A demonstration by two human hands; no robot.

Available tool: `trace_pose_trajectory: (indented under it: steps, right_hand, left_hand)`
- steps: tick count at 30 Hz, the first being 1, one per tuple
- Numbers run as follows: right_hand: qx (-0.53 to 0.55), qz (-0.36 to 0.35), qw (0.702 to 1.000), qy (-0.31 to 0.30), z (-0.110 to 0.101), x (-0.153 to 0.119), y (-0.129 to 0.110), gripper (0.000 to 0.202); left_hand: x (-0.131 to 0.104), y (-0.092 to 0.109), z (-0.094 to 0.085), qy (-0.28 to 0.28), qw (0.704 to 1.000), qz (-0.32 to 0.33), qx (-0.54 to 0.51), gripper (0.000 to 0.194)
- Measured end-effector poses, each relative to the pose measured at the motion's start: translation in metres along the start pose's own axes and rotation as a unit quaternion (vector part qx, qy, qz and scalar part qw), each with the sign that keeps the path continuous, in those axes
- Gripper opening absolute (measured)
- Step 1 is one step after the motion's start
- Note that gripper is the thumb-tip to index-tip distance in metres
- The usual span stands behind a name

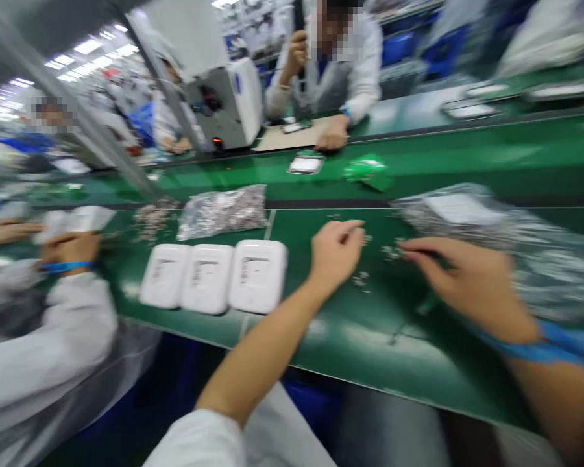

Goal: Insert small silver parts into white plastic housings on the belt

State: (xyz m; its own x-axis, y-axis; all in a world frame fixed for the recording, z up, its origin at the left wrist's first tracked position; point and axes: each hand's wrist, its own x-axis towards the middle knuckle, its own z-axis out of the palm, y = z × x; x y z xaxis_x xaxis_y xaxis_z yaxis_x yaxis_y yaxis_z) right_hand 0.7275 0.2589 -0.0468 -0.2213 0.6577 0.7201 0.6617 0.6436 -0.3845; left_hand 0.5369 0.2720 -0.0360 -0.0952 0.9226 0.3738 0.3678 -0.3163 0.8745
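My left hand (pixel 337 254) is over the green bench with its fingers curled together; whatever they hold, if anything, is hidden. My right hand (pixel 472 280), a blue band at its wrist, pinches thumb and forefinger at the edge of a small cluster of tiny metallic parts (pixel 392 251). Blur keeps me from seeing what is in that pinch. More tiny parts (pixel 361 280) lie on the bench between my hands. Left of my forearm, three white rounded plastic housings (pixel 257 275) stand in a row, dark printing on their faces.
A clear bag of small metal parts (pixel 224 213) lies behind the housings, beside a loose heap (pixel 156 219). Another clear bag (pixel 467 211) spreads at the right. Beyond runs a green conveyor (pixel 428 162) with a green bundle (pixel 368 171). Co-workers sit opposite and at my left.
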Motion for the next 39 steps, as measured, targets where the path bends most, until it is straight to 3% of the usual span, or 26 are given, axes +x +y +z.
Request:
trace_pose_trajectory:
  steps: [3, 8, 11, 13, 16, 21, 26, 30, 34, 37, 39]
  right_hand:
    - [-0.039, 0.004, 0.997, -0.062, -0.024, -0.002, 0.006, 0.014]
    - [-0.042, 0.048, 0.995, -0.077, -0.017, 0.002, 0.003, 0.011]
    - [-0.028, 0.069, 0.995, -0.063, -0.017, 0.001, 0.003, 0.011]
    - [-0.010, 0.083, 0.995, -0.053, -0.018, 0.001, 0.004, 0.010]
    - [0.016, 0.098, 0.994, -0.034, -0.019, 0.002, 0.006, 0.008]
    - [0.027, 0.104, 0.994, -0.032, -0.016, 0.001, 0.009, 0.007]
    - [0.028, 0.091, 0.994, -0.058, -0.013, -0.002, 0.009, 0.006]
    - [0.018, 0.059, 0.994, -0.092, -0.007, -0.005, 0.010, 0.007]
    - [-0.003, -0.011, 0.990, -0.144, 0.003, -0.008, 0.013, 0.011]
    - [-0.031, -0.056, 0.985, -0.162, 0.007, -0.007, 0.013, 0.012]
    - [-0.051, -0.060, 0.986, -0.146, 0.005, -0.006, 0.012, 0.014]
  left_hand:
    - [0.006, -0.010, 0.001, 0.004, 1.000, 0.010, -0.021, 0.022]
    - [0.003, -0.010, 0.001, -0.030, 0.998, 0.043, 0.029, 0.025]
    - [0.006, -0.014, -0.003, -0.011, 0.995, 0.068, 0.077, 0.025]
    - [0.010, -0.018, -0.006, 0.020, 0.993, 0.057, 0.105, 0.024]
    - [0.016, -0.026, -0.009, 0.052, 0.993, -0.013, 0.101, 0.030]
    - [0.021, -0.034, -0.004, -0.015, 0.994, -0.096, -0.050, 0.054]
    - [0.020, -0.034, 0.000, -0.054, 0.996, -0.032, -0.070, 0.058]
    - [0.011, -0.023, -0.005, -0.057, 0.992, 0.046, 0.101, 0.044]
    - [-0.008, -0.006, -0.007, -0.031, 0.928, 0.074, 0.363, 0.005]
    - [-0.019, 0.000, -0.003, -0.076, 0.881, 0.076, 0.461, 0.012]
    - [-0.022, -0.001, 0.000, -0.094, 0.868, 0.065, 0.484, 0.013]
